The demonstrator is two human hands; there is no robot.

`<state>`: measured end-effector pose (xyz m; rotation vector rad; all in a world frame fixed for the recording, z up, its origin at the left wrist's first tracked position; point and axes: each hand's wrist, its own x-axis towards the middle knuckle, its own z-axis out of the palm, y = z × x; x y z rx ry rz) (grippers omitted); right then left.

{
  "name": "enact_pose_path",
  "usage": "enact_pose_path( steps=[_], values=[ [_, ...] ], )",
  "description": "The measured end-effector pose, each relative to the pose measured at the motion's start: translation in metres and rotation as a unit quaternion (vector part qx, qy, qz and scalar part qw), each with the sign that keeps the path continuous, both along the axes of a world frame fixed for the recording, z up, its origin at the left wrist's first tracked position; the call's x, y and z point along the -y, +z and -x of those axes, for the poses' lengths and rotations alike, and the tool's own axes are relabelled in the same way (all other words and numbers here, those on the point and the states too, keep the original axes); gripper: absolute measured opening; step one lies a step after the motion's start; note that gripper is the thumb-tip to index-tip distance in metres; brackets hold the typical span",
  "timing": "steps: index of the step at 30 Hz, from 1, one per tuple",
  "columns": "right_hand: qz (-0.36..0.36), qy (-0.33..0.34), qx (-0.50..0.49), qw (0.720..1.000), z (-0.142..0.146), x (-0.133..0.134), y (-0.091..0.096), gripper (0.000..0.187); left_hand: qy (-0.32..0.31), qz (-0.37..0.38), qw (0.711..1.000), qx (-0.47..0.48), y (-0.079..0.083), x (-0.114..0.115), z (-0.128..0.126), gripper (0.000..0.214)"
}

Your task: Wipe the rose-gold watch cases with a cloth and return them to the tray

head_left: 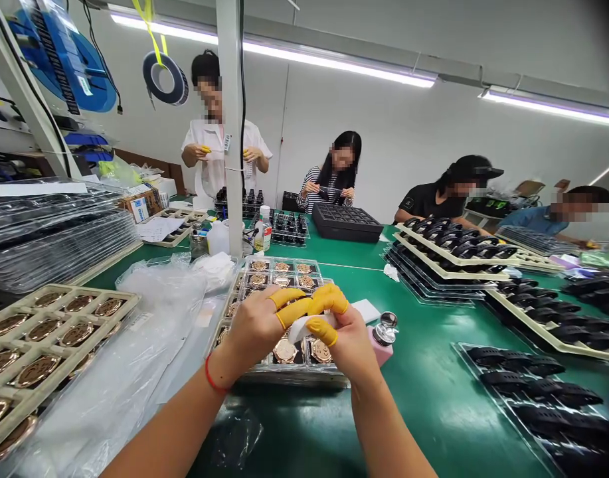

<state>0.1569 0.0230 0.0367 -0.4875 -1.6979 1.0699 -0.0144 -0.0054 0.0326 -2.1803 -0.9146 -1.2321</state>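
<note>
My left hand (257,325) and my right hand (347,335) meet above a clear tray (244,279) of copper-coloured oval pieces. Both wear yellow finger cots. Together the fingers pinch a small white cloth or pad (304,326); whether a piece is wrapped in it is hidden. A red string circles my left wrist. A pink pump bottle (384,338) with a metal top stands just right of my right hand.
A beige tray (15,392) with more copper pieces lies at the left, plastic bags (149,332) beside it. Trays of black parts (533,388) fill the right of the green table (424,398). Several people work along the far side. A white post (230,126) rises behind the tray.
</note>
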Motion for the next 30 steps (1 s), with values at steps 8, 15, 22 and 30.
enact_pose_path(
  steps=[8,15,22,30],
  values=[
    [0.051,0.132,-0.036,0.989,-0.005,-0.011,-0.002,0.010,-0.193,0.047,0.973,0.121,0.007,0.002,0.009,0.026],
    [-0.024,0.081,-0.042,0.996,-0.012,-0.003,0.006,0.019,-0.193,0.028,0.975,0.104,0.011,0.006,0.010,0.026],
    [-0.061,0.022,-0.066,0.996,-0.024,-0.005,0.010,0.013,-0.128,0.001,0.989,0.078,0.010,0.008,0.016,0.027],
    [-0.037,0.022,0.029,0.999,0.000,0.016,0.008,0.008,-0.032,-0.045,0.996,-0.064,0.012,0.010,0.017,0.020]
  ],
)
